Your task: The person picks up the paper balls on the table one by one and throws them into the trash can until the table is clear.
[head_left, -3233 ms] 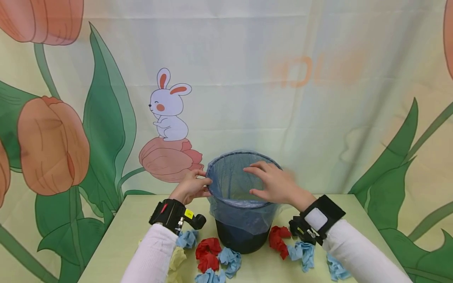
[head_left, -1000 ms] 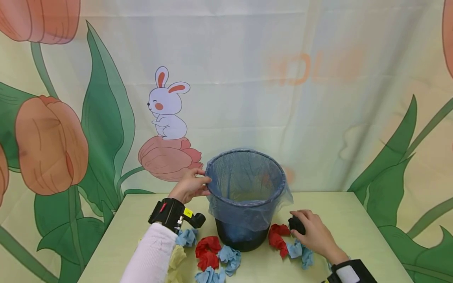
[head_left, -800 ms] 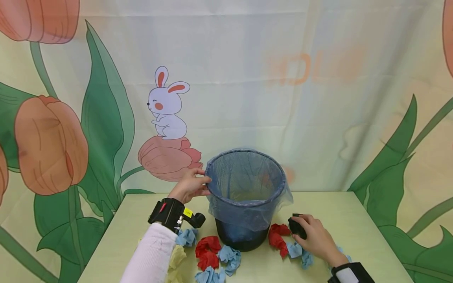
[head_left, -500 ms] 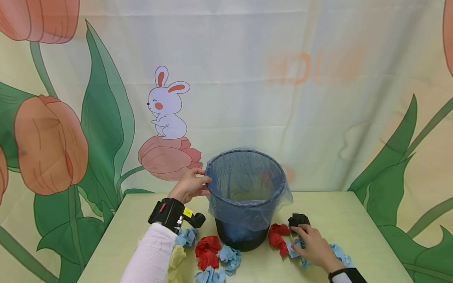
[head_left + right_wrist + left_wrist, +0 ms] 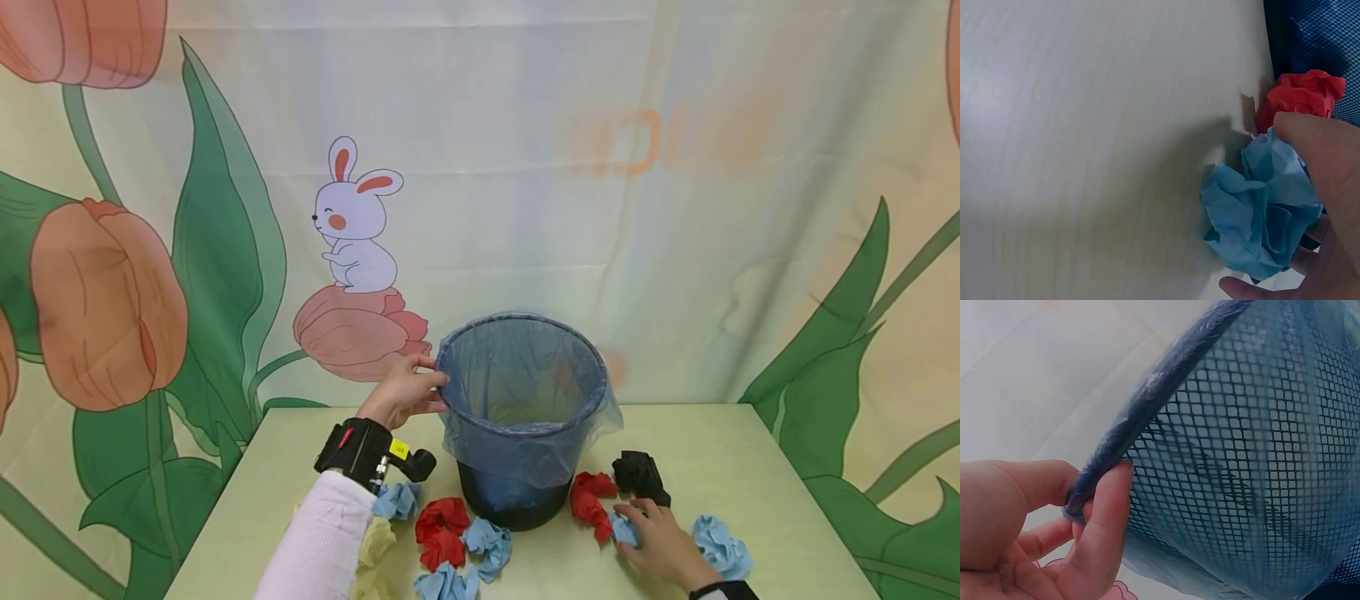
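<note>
Presently, the left hand (image 5: 401,393) pinches the rim of the bin (image 5: 483,498), its thumb and fingers on the two sides of the edge, over the thin blue bag (image 5: 525,454). The right hand (image 5: 660,546) has its fingers curled around a blue paper ball (image 5: 1260,212), which is low over the tabletop (image 5: 720,450); how firmly they press, I cannot tell. Between this ball and the bin lies a crumpled red paper (image 5: 591,507), so it stands in the direct way. Just behind the hand is a black crumpled piece (image 5: 640,477), and to its right another blue ball (image 5: 722,547). Before the bin, on the left, lie red (image 5: 441,533), blue (image 5: 489,547) and yellow pieces (image 5: 375,542), the yellow ones partly covered by the white sleeve (image 5: 318,533).
</note>
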Demonstrator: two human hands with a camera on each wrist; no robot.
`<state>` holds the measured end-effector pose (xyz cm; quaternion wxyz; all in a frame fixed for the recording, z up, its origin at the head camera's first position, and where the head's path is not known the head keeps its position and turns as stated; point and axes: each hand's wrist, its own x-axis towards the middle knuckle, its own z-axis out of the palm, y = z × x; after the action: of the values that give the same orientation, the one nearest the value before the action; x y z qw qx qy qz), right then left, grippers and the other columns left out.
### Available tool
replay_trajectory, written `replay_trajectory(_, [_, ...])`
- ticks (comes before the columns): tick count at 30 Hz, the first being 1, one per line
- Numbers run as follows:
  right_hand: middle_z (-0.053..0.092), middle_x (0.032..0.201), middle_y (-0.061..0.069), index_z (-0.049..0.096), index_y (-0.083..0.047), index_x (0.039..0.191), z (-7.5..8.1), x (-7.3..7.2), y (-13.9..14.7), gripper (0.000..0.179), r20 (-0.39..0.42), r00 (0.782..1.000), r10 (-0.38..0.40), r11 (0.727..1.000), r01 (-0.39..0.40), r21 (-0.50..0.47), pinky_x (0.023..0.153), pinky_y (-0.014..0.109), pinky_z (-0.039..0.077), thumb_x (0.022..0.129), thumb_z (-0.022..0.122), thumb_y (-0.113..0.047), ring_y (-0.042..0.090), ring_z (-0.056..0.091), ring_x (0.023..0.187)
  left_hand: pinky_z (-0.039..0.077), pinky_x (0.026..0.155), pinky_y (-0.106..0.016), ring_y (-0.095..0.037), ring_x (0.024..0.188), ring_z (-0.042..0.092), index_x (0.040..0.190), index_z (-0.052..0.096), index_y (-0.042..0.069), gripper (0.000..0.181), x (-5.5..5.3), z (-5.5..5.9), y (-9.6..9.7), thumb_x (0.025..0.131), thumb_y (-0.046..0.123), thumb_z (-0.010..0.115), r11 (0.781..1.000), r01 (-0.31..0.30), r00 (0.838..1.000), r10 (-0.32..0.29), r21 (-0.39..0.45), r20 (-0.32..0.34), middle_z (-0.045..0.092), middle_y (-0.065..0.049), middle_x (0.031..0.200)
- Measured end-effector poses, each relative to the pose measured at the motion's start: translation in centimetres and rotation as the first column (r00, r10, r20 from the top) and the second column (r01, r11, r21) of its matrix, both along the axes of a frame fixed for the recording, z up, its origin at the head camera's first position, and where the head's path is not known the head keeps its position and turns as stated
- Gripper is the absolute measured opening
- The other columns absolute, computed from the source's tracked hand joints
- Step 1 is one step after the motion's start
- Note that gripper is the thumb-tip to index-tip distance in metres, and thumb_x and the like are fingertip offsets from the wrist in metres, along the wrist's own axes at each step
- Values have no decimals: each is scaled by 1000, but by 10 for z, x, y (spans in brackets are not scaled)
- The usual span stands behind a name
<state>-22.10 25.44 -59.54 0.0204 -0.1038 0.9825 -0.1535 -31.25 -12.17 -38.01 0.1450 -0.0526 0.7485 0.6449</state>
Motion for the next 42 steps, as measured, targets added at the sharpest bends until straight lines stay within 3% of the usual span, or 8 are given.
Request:
replay_trajectory(9, [50,114,9,56,-20,121,-9,2,-4,56,19,999,-35,998,34,56,71,54,49,71,75,-35,37,49,107,55,61,-26,-16,65,52,125,35,3,39,0,1,0,91,9,54,1000,10,1000,-10,13,5,45,-11,92])
replay_trajectory(14, [48,111,10,56,-18,118,-8,4,-8,54,80,995,-56,994,48,96,66,55,49,70,75,-33,36,48,103,55,61,-26,-16,65,52,124,35,3,39,-1,1,0,91,9,54,1000,9,1000,-10,14,9,45,-11,93])
replay_trajectory(22, [45,112,17,54,-14,116,-7,5,-11,49,113,993,-38,994,26,106,65,54,49,74,74,-27,41,44,99,55,61,-25,-16,64,51,123,35,4,37,-2,2,1,91,9,53,1000,14,1000,-14,22,4,45,-11,94])
replay_trajectory(31, [45,105,18,53,-12,111,-7,7,-19,43,215,975,-49,990,20,137,61,51,48,76,73,-28,40,47,86,55,61,-26,-16,64,51,123,35,3,38,1,3,0,91,9,54,1000,14,1000,-14,15,4,45,-11,93])
replay_trajectory(36, [47,97,14,54,-13,106,-10,8,-20,39,231,972,-52,993,26,115,62,51,48,76,73,-28,35,49,79,55,61,-26,-16,65,51,124,36,3,39,1,4,0,91,9,54,1000,8,1000,-8,12,-3,46,-12,97])
replay_trajectory(42, [49,93,12,57,-13,100,-7,13,-21,34,302,951,-72,996,52,75,65,49,48,74,74,-26,30,50,74,55,62,-27,-17,65,50,125,35,2,39,1,1,0,91,9,54,1000,9,1000,-9,19,2,45,-13,102])
